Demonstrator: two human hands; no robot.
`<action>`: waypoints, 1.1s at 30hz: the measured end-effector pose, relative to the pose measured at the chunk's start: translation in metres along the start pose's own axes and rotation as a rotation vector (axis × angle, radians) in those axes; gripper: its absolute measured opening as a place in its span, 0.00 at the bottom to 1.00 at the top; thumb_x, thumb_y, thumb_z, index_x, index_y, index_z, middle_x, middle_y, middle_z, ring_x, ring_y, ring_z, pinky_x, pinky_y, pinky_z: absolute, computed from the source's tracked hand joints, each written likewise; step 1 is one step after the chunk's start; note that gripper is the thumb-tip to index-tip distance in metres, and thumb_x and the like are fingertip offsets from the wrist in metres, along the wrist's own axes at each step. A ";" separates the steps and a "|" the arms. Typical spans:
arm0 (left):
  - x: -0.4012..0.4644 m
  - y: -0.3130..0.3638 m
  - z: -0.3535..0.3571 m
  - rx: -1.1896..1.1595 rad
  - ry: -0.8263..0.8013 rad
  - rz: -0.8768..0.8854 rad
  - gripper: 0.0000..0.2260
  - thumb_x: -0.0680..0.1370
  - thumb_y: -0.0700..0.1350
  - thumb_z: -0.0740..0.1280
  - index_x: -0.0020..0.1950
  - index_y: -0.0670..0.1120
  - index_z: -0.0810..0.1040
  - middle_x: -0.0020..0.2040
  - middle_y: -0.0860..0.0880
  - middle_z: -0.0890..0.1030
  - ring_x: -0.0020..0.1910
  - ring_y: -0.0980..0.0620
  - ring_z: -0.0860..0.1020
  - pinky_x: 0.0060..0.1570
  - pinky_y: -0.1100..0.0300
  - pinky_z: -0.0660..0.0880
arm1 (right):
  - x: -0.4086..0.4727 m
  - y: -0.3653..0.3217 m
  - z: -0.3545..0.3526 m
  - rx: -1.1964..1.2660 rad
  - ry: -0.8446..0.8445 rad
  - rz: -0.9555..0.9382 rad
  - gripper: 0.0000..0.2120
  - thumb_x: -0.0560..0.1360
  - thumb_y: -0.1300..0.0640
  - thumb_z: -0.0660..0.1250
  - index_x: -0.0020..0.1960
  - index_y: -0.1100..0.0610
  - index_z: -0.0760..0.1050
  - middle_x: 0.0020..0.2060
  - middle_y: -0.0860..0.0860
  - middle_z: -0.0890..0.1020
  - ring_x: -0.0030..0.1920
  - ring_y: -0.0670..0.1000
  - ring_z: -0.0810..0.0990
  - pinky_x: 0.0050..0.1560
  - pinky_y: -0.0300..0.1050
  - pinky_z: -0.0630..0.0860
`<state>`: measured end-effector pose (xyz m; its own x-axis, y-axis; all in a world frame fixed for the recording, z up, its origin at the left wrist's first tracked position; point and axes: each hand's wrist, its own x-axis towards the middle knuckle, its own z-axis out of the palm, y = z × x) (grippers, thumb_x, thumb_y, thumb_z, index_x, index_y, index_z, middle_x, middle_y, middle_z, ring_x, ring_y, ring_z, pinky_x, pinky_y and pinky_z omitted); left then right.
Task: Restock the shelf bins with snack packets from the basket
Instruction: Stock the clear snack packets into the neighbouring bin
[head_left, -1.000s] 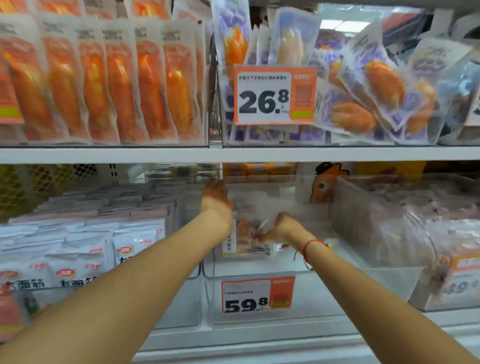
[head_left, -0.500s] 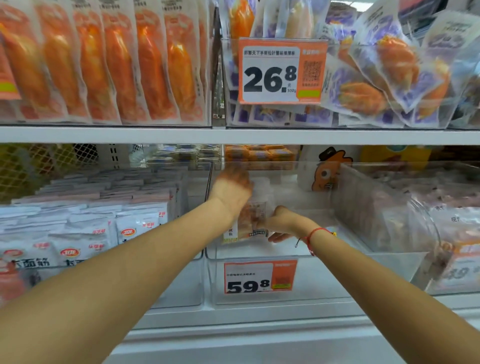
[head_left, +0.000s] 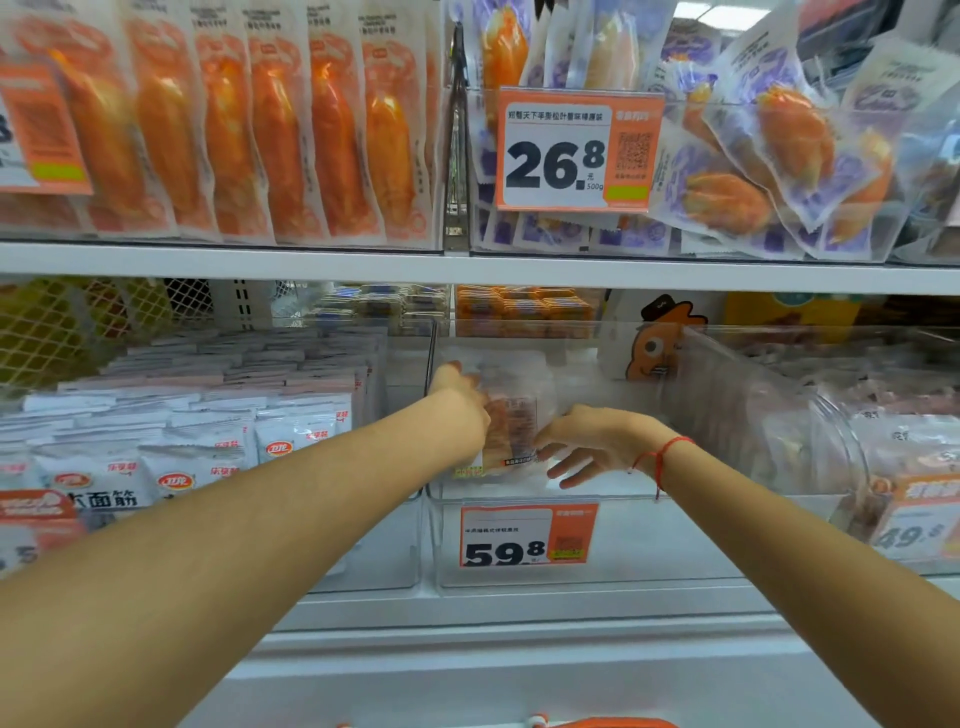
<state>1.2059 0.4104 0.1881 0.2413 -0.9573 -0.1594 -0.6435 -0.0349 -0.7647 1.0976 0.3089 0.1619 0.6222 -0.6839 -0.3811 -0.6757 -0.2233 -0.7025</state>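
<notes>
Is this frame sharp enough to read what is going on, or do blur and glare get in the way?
Head view: the 26.8 price tag reads crisply; the packet between the left hand and right hand is smeared, the clear bin hazes its contents, and wide-angle distortion bows the shelf edge.

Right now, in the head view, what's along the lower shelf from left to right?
White packets → left hand → clear snack packet → right hand → red wrist string → tilted clear bin → 49.8 price tag.

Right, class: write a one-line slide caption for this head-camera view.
Left hand holds a snack packet inside the clear bin tagged 59.8; right hand open beside it.
</notes>
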 end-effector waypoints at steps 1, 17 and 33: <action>-0.001 0.000 -0.001 -0.004 -0.020 -0.005 0.23 0.81 0.50 0.58 0.76 0.50 0.59 0.77 0.49 0.57 0.75 0.47 0.56 0.71 0.51 0.54 | -0.003 0.000 0.000 -0.052 -0.007 -0.009 0.16 0.80 0.57 0.60 0.67 0.60 0.68 0.66 0.56 0.73 0.63 0.58 0.74 0.61 0.55 0.75; -0.017 -0.003 -0.006 -0.094 -0.040 -0.010 0.22 0.81 0.49 0.59 0.75 0.51 0.61 0.76 0.49 0.60 0.75 0.47 0.55 0.73 0.50 0.51 | -0.017 -0.004 0.007 -0.338 -0.131 -0.072 0.28 0.80 0.58 0.60 0.76 0.45 0.54 0.73 0.52 0.63 0.72 0.57 0.63 0.69 0.54 0.66; -0.148 0.016 0.022 -1.045 0.575 -0.395 0.09 0.78 0.51 0.61 0.54 0.55 0.79 0.49 0.57 0.82 0.50 0.51 0.79 0.41 0.60 0.69 | -0.142 0.017 0.049 -0.141 0.403 -0.523 0.05 0.75 0.54 0.69 0.41 0.54 0.79 0.36 0.51 0.83 0.35 0.45 0.79 0.37 0.37 0.78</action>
<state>1.1761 0.5578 0.1858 0.3662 -0.8072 0.4629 -0.9303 -0.3058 0.2027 1.0174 0.4357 0.1749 0.7041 -0.6604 0.2608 -0.3879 -0.6654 -0.6378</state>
